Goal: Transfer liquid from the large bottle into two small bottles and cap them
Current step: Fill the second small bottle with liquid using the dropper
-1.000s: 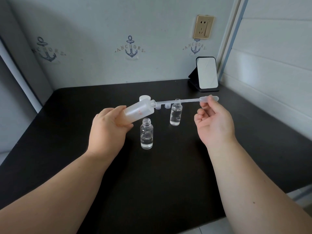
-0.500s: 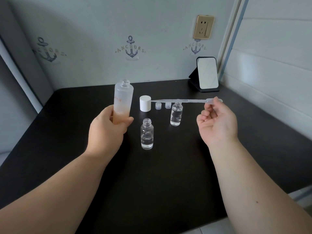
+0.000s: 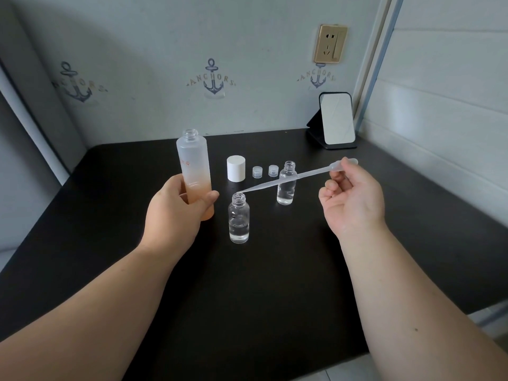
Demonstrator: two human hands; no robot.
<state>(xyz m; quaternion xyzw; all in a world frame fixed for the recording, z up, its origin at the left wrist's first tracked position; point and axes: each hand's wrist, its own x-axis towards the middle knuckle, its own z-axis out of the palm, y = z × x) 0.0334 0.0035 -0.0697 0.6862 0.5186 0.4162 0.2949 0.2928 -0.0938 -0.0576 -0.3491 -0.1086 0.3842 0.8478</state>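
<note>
The left hand gripped the large bottle around its lower part, fingers and thumb wrapped round it, holding it upright and uncapped just left of the near small bottle. Kept upright like that, it probably stood ready for another draw without spilling. Its forearm reached in from the lower left, wrist straight.

The near bottle stood open on the table, partly filled with clear liquid. The pipette slanted down leftward, its tip at that bottle's mouth, likely so the liquid would fall straight in. Behind lay the white cap and two small caps, set aside within reach for capping. The far small bottle stood open too, with liquid in it, behind the pipette's stem.

The right hand pinched the pipette's bulb between thumb and forefinger, other fingers curled, palm turned up and leftward. A mirror leaned at the back right.
</note>
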